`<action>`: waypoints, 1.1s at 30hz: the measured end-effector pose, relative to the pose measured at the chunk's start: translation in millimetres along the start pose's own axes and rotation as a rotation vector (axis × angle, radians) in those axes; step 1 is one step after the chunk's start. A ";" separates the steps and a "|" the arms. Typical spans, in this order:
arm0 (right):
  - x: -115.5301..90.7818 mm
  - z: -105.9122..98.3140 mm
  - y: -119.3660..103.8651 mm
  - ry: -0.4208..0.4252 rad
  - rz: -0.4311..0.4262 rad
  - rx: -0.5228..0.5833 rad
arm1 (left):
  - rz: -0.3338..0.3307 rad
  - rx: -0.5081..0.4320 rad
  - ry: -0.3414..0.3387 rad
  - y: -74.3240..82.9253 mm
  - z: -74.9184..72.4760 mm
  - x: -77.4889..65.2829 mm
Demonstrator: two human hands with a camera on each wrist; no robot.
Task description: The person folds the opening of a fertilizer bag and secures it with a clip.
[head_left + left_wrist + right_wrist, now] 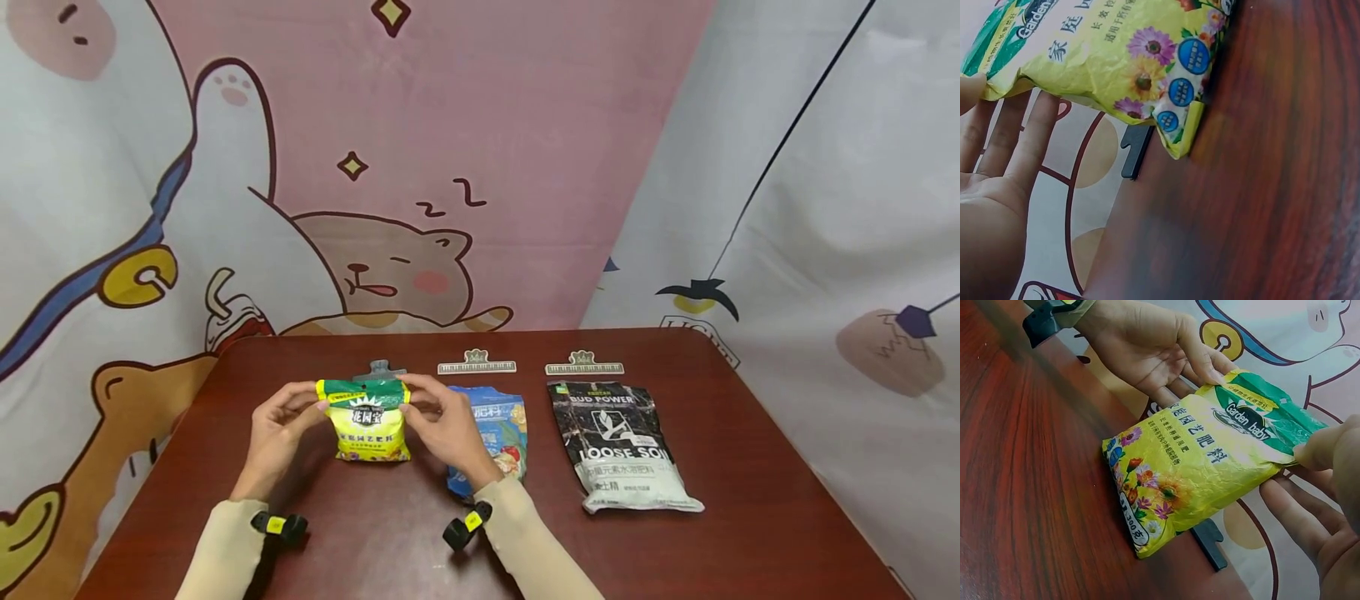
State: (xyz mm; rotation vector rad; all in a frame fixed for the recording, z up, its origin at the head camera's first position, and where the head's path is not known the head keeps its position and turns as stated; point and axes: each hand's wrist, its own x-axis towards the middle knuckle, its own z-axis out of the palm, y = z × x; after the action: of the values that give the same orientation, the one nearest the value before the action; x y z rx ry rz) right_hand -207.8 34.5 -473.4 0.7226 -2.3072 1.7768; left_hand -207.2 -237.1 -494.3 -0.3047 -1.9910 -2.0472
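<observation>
Both hands hold a small yellow fertilizer bag (pixel 371 435) with a green top band, upright at the table. My left hand (pixel 272 433) pinches its upper left corner between thumb and fingers. At the upper right corner, my right hand (pixel 452 427) does the same. In the right wrist view the bag (pixel 1179 462) shows its flower-printed front, with its lower end at the tabletop. The left wrist view has the left hand's (pixel 997 169) fingers behind the bag's edge. A dark grey clip (pixel 380 367) lies just behind the bag, partly hidden by it.
Right of the yellow bag lies a blue fertilizer bag (pixel 510 427), partly covered by my right forearm and hand. Farther right is a larger black and white bag (pixel 626 450). Two silver clips, a left one (pixel 477 367) and a right one (pixel 584 367), lie along the table's (pixel 375 533) back.
</observation>
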 end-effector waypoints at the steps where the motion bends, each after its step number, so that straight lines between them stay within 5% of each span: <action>1: 0.3 -0.5 -0.4 -0.007 -0.017 -0.013 | 0.003 0.008 0.000 0.2 -0.2 0.2; 9: 0.7 -1.5 -6.4 -0.066 -0.065 -0.095 | 0.032 0.128 0.001 4.2 -2.7 -1.1; 17: -0.2 -0.7 -7.2 -0.080 -0.050 -0.125 | 0.052 0.238 -0.076 6.1 -4.7 -0.2; 23: 0.5 1.1 -6.6 -0.079 -0.033 -0.145 | 0.045 0.262 -0.132 10.1 -6.4 2.2; 33: 0.3 1.7 -6.6 -0.073 -0.006 -0.223 | 0.006 0.431 -0.162 13.4 -10.2 2.5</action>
State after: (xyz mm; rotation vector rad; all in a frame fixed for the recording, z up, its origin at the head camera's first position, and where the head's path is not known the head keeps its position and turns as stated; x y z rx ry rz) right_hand -204.8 31.6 -468.0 0.7661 -2.4943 1.4810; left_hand -204.7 -247.6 -481.2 -0.3915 -2.4540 -1.5732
